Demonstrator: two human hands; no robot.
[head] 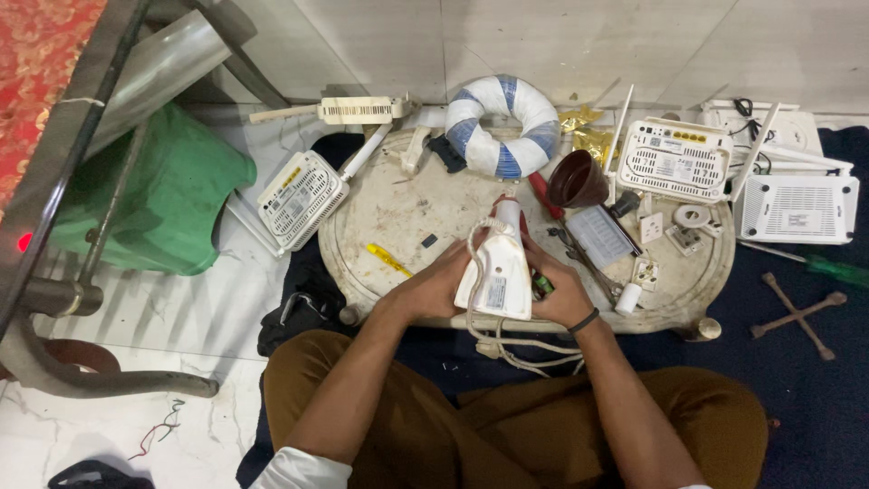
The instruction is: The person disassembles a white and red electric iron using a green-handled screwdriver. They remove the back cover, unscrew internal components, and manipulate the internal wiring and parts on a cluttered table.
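Round cream counter (398, 204), low and scuffed, sitting on the floor right in front of crossed legs. Green plastic stool (172, 181) off to the left. Three white routers around the rim: one (303, 195) hanging off the far-left edge, one (677, 158) far right on the counter, one (797, 208) further right on the dark mat. Blue-and-white wrapped ring (502, 118) at the far side, brown funnel (577, 179) just to its right.

Now the main bit: white iron (498, 272) held nose-up over the near edge of the counter, flat back facing the camera, its white cord (525, 349) drooping into the lap. Left hand (439, 285) with its grip wrapped shut on the iron's left flank. Right hand (557, 290) with its grip closed on the right flank, and pinching a small tool with a green bit (541, 283) against the body. Can't tell exactly what kind of tool.

Looks like the opening-up stage to me, shell not split yet. Next move probably calls for a steady left-hand hold and the tool tip lined up square on whatever fastener sits on that side. Hidden behind the fingers, so hard to say.

Pliers (588, 263) just right of the hands, yellow-handled tool (389, 260) to the left, both within easy reach.
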